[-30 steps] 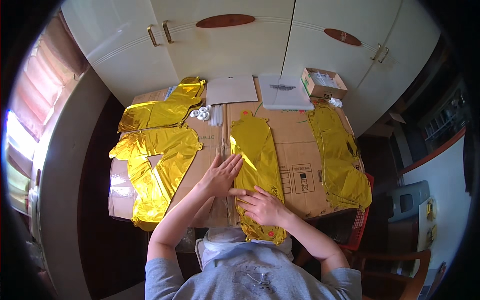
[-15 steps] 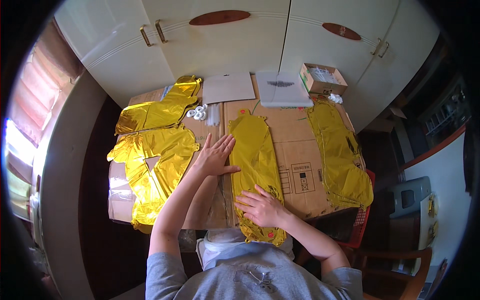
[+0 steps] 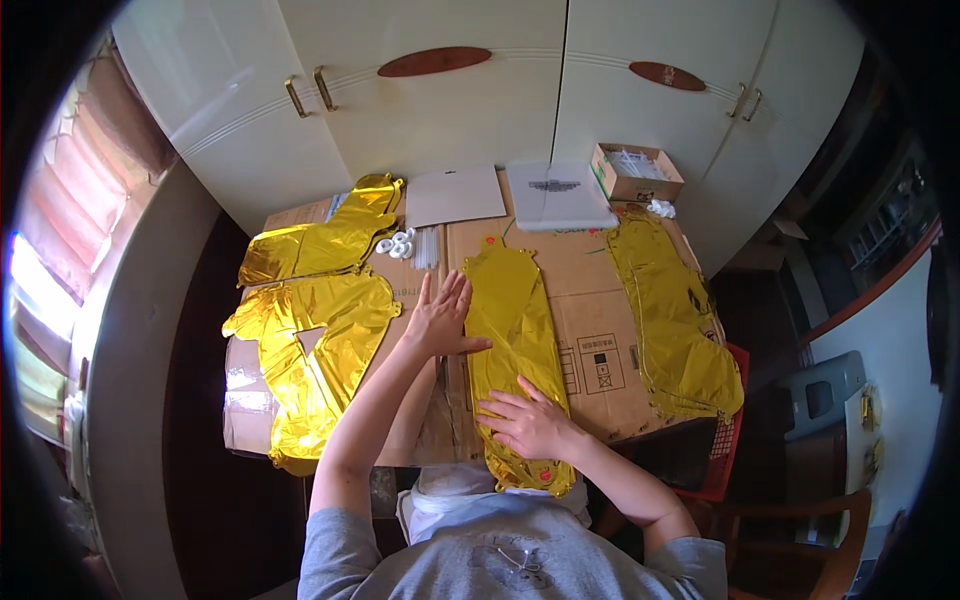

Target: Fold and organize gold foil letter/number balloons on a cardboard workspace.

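Note:
A long, flat gold foil balloon (image 3: 510, 310) lies lengthwise in front of me on cardboard (image 3: 590, 330), its near end at the edge by my body. My left hand (image 3: 440, 322) rests at its left edge, fingers stretched and spread, the thumb reaching over the foil. Lower down, my right hand (image 3: 530, 424) lies flat on the balloon with its fingers apart. Neither hand grips anything. To the left lies another uninflated gold foil balloon (image 3: 350, 300), angular in shape, and behind it a folded gold foil balloon (image 3: 310, 240). A further gold foil balloon (image 3: 670, 310) lies at the right.
White ribbon rolls (image 3: 398, 243) and clear straws (image 3: 426, 248) sit behind my left hand. At the back are a grey-beige board (image 3: 455, 195), a translucent white sheet (image 3: 560, 198) and a small carton (image 3: 640, 178) of thin white sticks. White cabinets (image 3: 450, 110) stand behind; a red basket (image 3: 728, 430) is at right.
The whole view has shifted slightly downward. Both hands stay at nearly the same places on the middle balloon; the left hand's fingers look a little more raised and spread.

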`<state>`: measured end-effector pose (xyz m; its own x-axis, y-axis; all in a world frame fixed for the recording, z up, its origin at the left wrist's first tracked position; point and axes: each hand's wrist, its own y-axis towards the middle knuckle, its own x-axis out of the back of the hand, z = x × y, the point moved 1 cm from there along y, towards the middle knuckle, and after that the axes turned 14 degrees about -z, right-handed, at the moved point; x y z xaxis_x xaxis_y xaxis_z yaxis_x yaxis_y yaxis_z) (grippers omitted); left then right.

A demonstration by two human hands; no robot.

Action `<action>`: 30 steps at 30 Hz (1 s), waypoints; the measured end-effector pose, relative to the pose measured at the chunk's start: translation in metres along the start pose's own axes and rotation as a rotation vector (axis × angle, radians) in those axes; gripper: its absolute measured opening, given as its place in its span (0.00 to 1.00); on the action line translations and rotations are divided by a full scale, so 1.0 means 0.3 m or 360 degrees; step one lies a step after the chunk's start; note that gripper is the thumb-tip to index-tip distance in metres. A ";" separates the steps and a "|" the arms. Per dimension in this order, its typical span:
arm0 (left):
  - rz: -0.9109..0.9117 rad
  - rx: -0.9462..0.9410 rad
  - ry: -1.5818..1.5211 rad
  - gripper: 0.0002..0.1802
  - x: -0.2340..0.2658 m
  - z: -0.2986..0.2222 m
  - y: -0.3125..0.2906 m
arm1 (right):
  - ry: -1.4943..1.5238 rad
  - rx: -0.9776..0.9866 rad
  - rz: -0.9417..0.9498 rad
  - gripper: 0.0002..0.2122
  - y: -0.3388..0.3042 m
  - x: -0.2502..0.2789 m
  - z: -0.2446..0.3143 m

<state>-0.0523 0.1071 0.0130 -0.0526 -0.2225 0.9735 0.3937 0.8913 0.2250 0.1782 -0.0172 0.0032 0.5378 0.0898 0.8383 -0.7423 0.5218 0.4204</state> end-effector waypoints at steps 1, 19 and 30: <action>-0.0064 -0.0016 -0.0007 0.67 -0.004 -0.014 0.006 | 0.0000 -0.0006 -0.0006 0.17 -0.010 0.009 -0.003; -0.0143 -0.0064 -0.0425 0.50 0.013 -0.184 -0.074 | 0.0036 0.0027 -0.0196 0.19 -0.048 0.077 -0.010; -0.0300 -0.0111 -0.0256 0.51 -0.010 -0.192 -0.101 | 0.1229 -0.1850 -0.1381 0.09 -0.532 0.079 0.133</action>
<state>-0.0112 0.0580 0.0008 -0.2743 -0.3115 0.9098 0.4252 0.8093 0.4053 0.2934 -0.1322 -0.0302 0.9325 -0.3612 -0.0059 0.3576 0.9253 -0.1260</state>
